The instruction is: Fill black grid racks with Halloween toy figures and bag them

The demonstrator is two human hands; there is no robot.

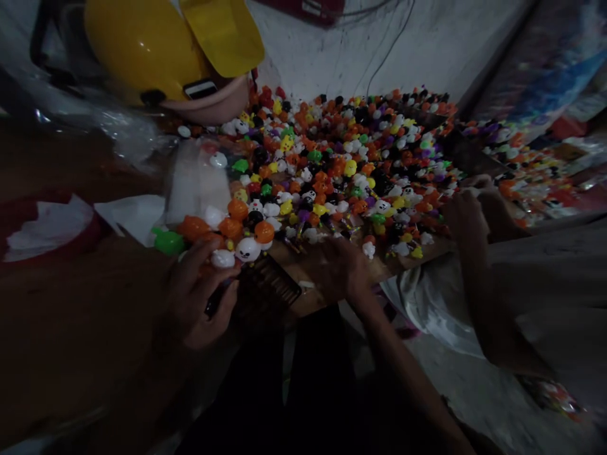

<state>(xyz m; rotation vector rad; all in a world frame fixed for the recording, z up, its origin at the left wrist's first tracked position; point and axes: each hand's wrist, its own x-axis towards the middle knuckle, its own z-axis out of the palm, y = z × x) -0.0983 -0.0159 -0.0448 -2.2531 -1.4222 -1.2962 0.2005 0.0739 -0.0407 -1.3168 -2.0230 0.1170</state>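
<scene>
At the left front, my left hand is closed around a bunch of small plastic toy figures. Their round heads, white, orange and green, some with printed faces, stick out above my fingers. What they are mounted on is mostly hidden by the hand. My right hand reaches to the front edge of a big heap of similar toy figures. Motion and dim light smear its fingers, so whether it holds anything is unclear. A dark slotted tray or basket lies between my hands.
Behind the left side of the heap, a yellow rounded object rests on a pink basin. Clear plastic, white paper and a red container are on the left. A co-worker's hand is at the heap's right side.
</scene>
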